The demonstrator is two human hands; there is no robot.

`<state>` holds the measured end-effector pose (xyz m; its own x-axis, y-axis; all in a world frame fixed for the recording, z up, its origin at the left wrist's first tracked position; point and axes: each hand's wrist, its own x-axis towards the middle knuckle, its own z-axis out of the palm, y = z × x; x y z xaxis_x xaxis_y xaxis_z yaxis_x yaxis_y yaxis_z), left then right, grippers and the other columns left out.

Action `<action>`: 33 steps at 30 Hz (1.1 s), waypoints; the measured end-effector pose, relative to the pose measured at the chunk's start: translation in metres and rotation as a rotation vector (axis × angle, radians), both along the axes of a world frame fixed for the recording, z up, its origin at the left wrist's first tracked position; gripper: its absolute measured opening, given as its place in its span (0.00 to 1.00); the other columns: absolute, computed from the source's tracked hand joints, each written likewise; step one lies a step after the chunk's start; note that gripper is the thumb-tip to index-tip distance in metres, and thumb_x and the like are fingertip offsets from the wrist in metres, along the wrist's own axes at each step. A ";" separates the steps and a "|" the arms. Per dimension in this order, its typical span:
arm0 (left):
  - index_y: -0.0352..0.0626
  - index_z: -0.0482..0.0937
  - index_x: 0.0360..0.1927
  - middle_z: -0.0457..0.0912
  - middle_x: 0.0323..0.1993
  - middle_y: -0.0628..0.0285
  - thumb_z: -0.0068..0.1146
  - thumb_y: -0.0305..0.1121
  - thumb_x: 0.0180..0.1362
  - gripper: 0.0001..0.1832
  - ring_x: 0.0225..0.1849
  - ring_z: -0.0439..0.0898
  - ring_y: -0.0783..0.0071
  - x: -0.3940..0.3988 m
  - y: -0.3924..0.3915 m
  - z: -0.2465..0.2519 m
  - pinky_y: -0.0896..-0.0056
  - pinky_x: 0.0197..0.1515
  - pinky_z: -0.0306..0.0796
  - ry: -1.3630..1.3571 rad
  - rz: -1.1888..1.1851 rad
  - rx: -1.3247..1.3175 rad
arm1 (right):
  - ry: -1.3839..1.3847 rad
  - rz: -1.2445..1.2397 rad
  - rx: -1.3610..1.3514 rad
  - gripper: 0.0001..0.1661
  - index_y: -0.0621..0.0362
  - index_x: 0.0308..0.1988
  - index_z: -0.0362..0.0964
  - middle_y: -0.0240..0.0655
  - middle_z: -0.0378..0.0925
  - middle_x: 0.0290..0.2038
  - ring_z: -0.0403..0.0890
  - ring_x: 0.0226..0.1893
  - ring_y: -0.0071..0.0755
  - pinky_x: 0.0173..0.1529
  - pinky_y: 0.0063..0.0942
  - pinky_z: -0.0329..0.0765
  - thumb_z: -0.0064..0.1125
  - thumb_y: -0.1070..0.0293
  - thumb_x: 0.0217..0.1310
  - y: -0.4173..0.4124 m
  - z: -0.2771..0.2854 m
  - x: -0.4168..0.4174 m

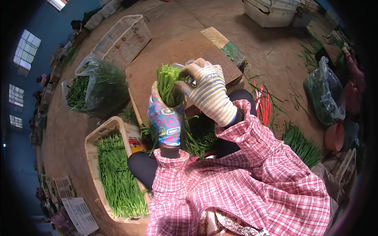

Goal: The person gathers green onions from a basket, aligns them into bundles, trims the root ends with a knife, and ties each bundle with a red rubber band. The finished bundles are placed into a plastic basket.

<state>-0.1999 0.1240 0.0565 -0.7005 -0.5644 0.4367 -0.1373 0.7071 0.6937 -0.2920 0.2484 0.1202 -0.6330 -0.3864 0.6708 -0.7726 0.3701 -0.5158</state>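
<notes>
My left hand (166, 118), in a patterned blue and pink glove, is closed around a bundle of green leafy stalks (169, 82), whose pale cut ends point up and away from me. At the right side of that bundle is my right hand (208, 88), in a striped knitted glove, its thumb and forefinger curled close to the stalks. Whether it pinches anything is hidden by the fingers. Both hands are over the near part of a low brown board (177, 56). Loose green leaves (196, 143) hang and lie below, between my knees.
A plastic crate (88, 153) of greens stands at my left, with a filled clear bag (103, 85) beyond it. An upright crate (128, 41) is behind the board. Red strips (264, 106) and piled greens (301, 146) lie at right, near another bag (324, 91) and a person (354, 70).
</notes>
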 end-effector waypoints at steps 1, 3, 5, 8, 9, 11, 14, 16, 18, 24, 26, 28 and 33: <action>0.37 0.64 0.65 0.76 0.54 0.56 0.78 0.34 0.40 0.47 0.54 0.76 0.67 0.001 0.002 0.000 0.67 0.56 0.72 -0.003 0.018 -0.016 | -0.024 0.017 -0.032 0.13 0.53 0.30 0.78 0.37 0.79 0.33 0.79 0.35 0.45 0.41 0.39 0.71 0.73 0.64 0.42 0.000 -0.002 0.000; 0.36 0.64 0.65 0.76 0.55 0.55 0.78 0.36 0.40 0.48 0.55 0.76 0.66 0.002 0.006 -0.003 0.67 0.57 0.72 0.023 0.022 -0.008 | 0.043 0.035 -0.066 0.11 0.54 0.29 0.79 0.38 0.79 0.33 0.80 0.34 0.46 0.40 0.40 0.73 0.72 0.66 0.43 0.002 -0.003 0.001; 0.35 0.64 0.64 0.75 0.56 0.53 0.78 0.39 0.40 0.48 0.56 0.76 0.63 0.001 0.008 -0.010 0.65 0.58 0.71 0.080 -0.003 0.039 | 0.031 0.054 -0.071 0.10 0.54 0.30 0.78 0.39 0.78 0.32 0.79 0.35 0.46 0.41 0.40 0.73 0.71 0.65 0.45 0.003 -0.006 0.002; 0.35 0.64 0.64 0.74 0.55 0.50 0.78 0.44 0.40 0.49 0.56 0.76 0.59 0.001 0.019 -0.002 0.63 0.58 0.71 0.097 0.048 -0.008 | -0.162 0.060 0.031 0.13 0.55 0.34 0.77 0.40 0.78 0.33 0.79 0.35 0.47 0.43 0.40 0.72 0.67 0.59 0.50 0.004 -0.013 0.007; 0.35 0.64 0.64 0.74 0.55 0.50 0.78 0.45 0.40 0.49 0.56 0.76 0.57 0.001 0.018 -0.003 0.62 0.57 0.71 0.066 0.086 -0.055 | -0.184 0.038 0.058 0.14 0.55 0.34 0.77 0.41 0.78 0.33 0.80 0.35 0.46 0.43 0.40 0.72 0.66 0.58 0.51 0.004 -0.013 0.008; 0.35 0.65 0.63 0.75 0.54 0.50 0.77 0.48 0.40 0.50 0.55 0.76 0.55 0.001 0.017 -0.009 0.60 0.56 0.71 0.001 0.161 -0.147 | -0.226 -0.006 0.113 0.15 0.55 0.35 0.77 0.41 0.79 0.33 0.80 0.36 0.46 0.43 0.40 0.72 0.65 0.56 0.53 0.003 -0.014 0.009; 0.35 0.65 0.63 0.75 0.53 0.50 0.77 0.50 0.39 0.50 0.54 0.76 0.54 0.004 0.015 -0.014 0.59 0.55 0.71 0.016 0.157 -0.135 | -0.286 0.052 0.141 0.16 0.56 0.34 0.78 0.41 0.80 0.33 0.81 0.37 0.46 0.44 0.41 0.73 0.63 0.54 0.54 -0.003 -0.018 0.012; 0.36 0.65 0.62 0.75 0.53 0.50 0.77 0.47 0.40 0.48 0.54 0.76 0.53 0.001 0.014 -0.019 0.59 0.55 0.71 0.090 0.113 -0.106 | -0.519 0.135 -0.003 0.13 0.60 0.34 0.80 0.39 0.82 0.28 0.84 0.28 0.34 0.36 0.31 0.79 0.65 0.62 0.51 -0.003 -0.018 0.009; 0.37 0.65 0.62 0.75 0.53 0.51 0.77 0.43 0.41 0.46 0.54 0.76 0.55 -0.001 0.013 -0.025 0.59 0.55 0.71 0.146 0.071 -0.068 | -0.838 0.241 -0.114 0.12 0.63 0.34 0.79 0.35 0.81 0.27 0.82 0.27 0.27 0.34 0.27 0.78 0.64 0.65 0.51 -0.004 -0.015 0.006; 0.40 0.66 0.61 0.76 0.51 0.55 0.74 0.29 0.42 0.41 0.51 0.77 0.63 -0.001 0.004 -0.045 0.63 0.53 0.73 0.301 -0.135 0.369 | -0.791 0.434 -0.849 0.09 0.63 0.34 0.78 0.30 0.79 0.26 0.78 0.30 0.18 0.32 0.21 0.75 0.65 0.68 0.54 0.018 0.009 -0.025; 0.39 0.65 0.61 0.75 0.52 0.57 0.72 0.25 0.45 0.39 0.51 0.77 0.69 0.010 0.001 -0.059 0.66 0.52 0.74 0.386 -0.212 0.691 | -0.602 0.512 -0.978 0.09 0.62 0.32 0.77 0.29 0.77 0.27 0.78 0.33 0.19 0.33 0.21 0.74 0.63 0.67 0.58 0.057 0.036 -0.045; 0.39 0.66 0.61 0.77 0.52 0.58 0.72 0.23 0.47 0.37 0.50 0.78 0.73 0.015 -0.008 -0.065 0.69 0.52 0.75 0.320 -0.213 0.633 | -0.393 0.604 -0.994 0.11 0.63 0.32 0.76 0.31 0.77 0.27 0.78 0.32 0.20 0.33 0.21 0.74 0.58 0.65 0.62 0.087 0.044 -0.065; 0.38 0.67 0.61 0.80 0.50 0.57 0.76 0.29 0.43 0.41 0.49 0.80 0.70 0.021 -0.019 -0.062 0.67 0.55 0.73 0.078 -0.258 0.496 | -0.496 0.492 -0.060 0.13 0.64 0.40 0.80 0.39 0.84 0.33 0.82 0.32 0.30 0.39 0.28 0.77 0.59 0.65 0.63 0.062 0.020 -0.040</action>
<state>-0.1794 0.1045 -0.0055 -0.8193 -0.5300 0.2186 0.0616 0.2978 0.9527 -0.3320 0.3106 0.1402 -0.6306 -0.6781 0.3775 -0.5116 -0.0026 -0.8592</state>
